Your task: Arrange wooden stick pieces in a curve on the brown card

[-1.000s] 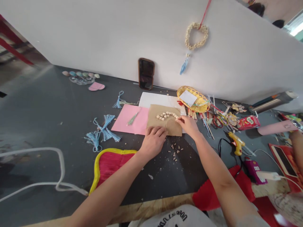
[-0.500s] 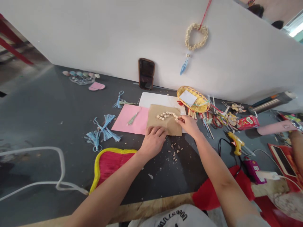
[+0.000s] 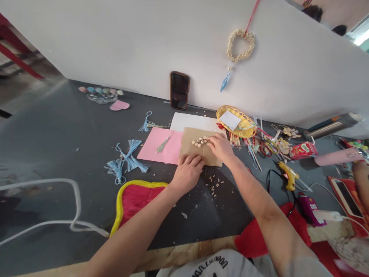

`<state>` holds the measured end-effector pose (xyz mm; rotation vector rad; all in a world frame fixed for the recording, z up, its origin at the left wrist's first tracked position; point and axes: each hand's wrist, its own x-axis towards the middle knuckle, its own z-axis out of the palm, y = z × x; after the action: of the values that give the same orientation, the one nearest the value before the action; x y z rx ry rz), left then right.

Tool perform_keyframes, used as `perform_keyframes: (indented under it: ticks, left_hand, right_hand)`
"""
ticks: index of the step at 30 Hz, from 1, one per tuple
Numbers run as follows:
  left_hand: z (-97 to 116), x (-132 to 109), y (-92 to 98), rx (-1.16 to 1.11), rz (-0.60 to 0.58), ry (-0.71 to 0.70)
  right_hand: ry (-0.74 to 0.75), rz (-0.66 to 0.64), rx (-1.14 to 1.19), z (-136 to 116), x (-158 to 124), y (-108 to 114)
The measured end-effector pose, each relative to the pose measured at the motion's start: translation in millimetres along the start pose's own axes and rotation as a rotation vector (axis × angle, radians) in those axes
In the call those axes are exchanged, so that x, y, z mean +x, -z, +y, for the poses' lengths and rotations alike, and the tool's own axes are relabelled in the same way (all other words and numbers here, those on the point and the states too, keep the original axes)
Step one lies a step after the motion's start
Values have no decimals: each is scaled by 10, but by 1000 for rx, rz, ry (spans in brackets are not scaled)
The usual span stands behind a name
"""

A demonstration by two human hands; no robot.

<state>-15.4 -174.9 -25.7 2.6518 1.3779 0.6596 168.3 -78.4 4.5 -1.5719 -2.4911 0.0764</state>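
Observation:
A curved row of small cream pieces (image 3: 198, 142) lies on a brown paper sheet (image 3: 188, 152). My right hand (image 3: 221, 148) is over the row's right part, its fingertips closed at the pieces and partly hiding them. My left hand (image 3: 189, 169) rests at the sheet's lower left edge, fingers lying over the paper with nothing held. Under the brown sheet are a pink sheet (image 3: 150, 148) with a pale green tassel (image 3: 163, 144) on it, and a white sheet (image 3: 187, 120). Loose small sticks (image 3: 213, 186) are scattered just below the paper.
Blue tassels (image 3: 128, 156) lie left, above a red pad with yellow edging (image 3: 135, 200). A phone (image 3: 179, 90) leans on the wall, where a heart-shaped wreath (image 3: 240, 45) hangs. Rightward are a wicker basket (image 3: 246, 130), a yellow glue gun (image 3: 289, 175), and another person's arm (image 3: 361, 177).
My right hand has moved left and inward over the row from its right end, now covering more of it. My left hand has stayed on the paper's edge.

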Motion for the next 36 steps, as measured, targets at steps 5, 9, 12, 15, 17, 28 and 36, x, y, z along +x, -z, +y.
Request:
perform_keyframes:
  ticks: [5,9,12,15,17,28,36]
  left_hand:
    - [7,0,10,3,-7,2]
    - [7,2,3,8,-2,3]
    - [8,2,2,4,-2,3]
    - [7,-3,-3,-15,3,-5]
    - [4,-8,-10,-21,11,-3]
    - [-2,-13,-11,-4,1,-1]
    - [-1,-9,-10,-20,10,-1]
  right_hand:
    - [-6,-37,-77,-104,80,-23]
    - [-22,-30,-59,-72,47,-21]
    - [-41,20,-7,36,-64,26]
    - [-94,87,19,173,-243,88]
    - [-98,94,27,233,-368,108]
    - [-68,31,-93,151,-474,9]
    - [-77,7,-109,147,-447,-9]
